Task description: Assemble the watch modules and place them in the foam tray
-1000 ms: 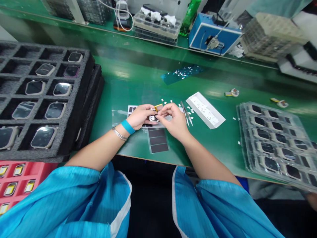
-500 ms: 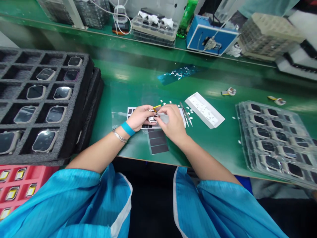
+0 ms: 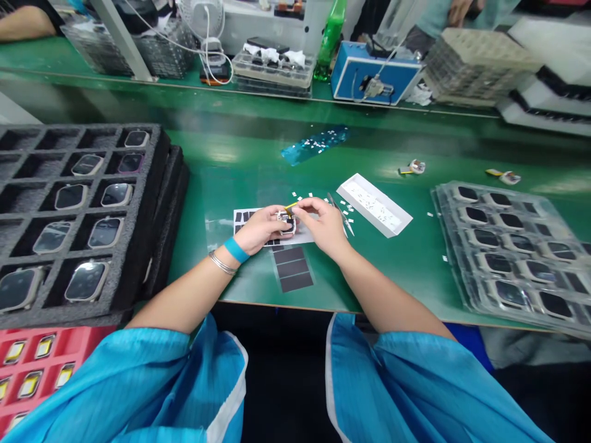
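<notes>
My left hand (image 3: pixel 259 228) grips a small silver watch case (image 3: pixel 286 222) over the green bench (image 3: pixel 406 258). My right hand (image 3: pixel 323 223) pinches at the top of the same case, where a small yellow tab (image 3: pixel 290 207) sticks up. Both hands hover above a white sheet of black stickers (image 3: pixel 243 216). A clear strip with three black rectangles (image 3: pixel 292 269) lies just below them. Tweezers (image 3: pixel 340 212) rest right of my right hand, beside a white strip (image 3: pixel 373 204) with small white pieces.
A black foam tray (image 3: pixel 152 178) of watch cases fills the left. A red tray (image 3: pixel 64 344) sits at the bottom left. Clear blister trays (image 3: pixel 517 246) of watch cases lie at the right. A blue box (image 3: pixel 373 77), a green bottle (image 3: pixel 330 34) and stacked trays line the back.
The view has tilted up a little, so the bench things sit lower in the picture. My hands stay together on the watch case, with the right fingers shifted slightly over its top.
</notes>
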A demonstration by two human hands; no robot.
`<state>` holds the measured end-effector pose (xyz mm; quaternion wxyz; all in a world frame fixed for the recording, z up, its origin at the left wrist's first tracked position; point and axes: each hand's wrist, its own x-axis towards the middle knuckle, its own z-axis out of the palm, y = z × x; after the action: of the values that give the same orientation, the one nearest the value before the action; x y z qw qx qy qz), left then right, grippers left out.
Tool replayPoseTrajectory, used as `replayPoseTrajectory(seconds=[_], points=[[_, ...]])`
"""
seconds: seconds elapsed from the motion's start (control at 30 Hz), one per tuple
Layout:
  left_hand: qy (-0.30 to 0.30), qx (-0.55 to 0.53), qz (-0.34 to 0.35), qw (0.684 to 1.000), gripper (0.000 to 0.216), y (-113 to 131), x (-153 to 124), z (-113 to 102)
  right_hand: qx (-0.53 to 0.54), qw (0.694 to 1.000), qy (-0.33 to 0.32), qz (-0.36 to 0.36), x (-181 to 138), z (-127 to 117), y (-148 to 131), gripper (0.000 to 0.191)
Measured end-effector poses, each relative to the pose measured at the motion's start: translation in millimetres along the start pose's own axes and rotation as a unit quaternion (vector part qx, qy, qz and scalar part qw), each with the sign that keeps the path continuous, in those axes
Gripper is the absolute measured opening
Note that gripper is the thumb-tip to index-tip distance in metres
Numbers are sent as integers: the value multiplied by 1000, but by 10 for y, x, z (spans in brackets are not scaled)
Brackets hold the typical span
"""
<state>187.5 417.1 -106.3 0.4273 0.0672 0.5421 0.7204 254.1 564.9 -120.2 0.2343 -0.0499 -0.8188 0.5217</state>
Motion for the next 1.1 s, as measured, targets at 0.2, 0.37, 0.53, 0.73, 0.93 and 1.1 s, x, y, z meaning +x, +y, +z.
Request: replayPoseTrajectory(seconds=[0.2,0.37,0.53,0.73,0.93,1.1], points=[[38,20,-4,999,18,-24,26,0,-104,992,5,-65,-52,20,-54,12],[23,-89,-27,995,25,37,25,-47,-223,957,-21,-185,-77,35,-61,15],[12,-111,-5,994,25,78,11,-89,-238,948,-56,-203,-72,32,-59,16],[-13,-73,58,996,42,0,30,-110,-21,997,-55,-50,-7,41,95,36],[-56,-23,109,992,55,-69,45,-113,177,963,-176,97,9,57,127,54],[-81,15,164,983,51,-52,55,-145,185,973,-105,89,-71,129,80,54]])
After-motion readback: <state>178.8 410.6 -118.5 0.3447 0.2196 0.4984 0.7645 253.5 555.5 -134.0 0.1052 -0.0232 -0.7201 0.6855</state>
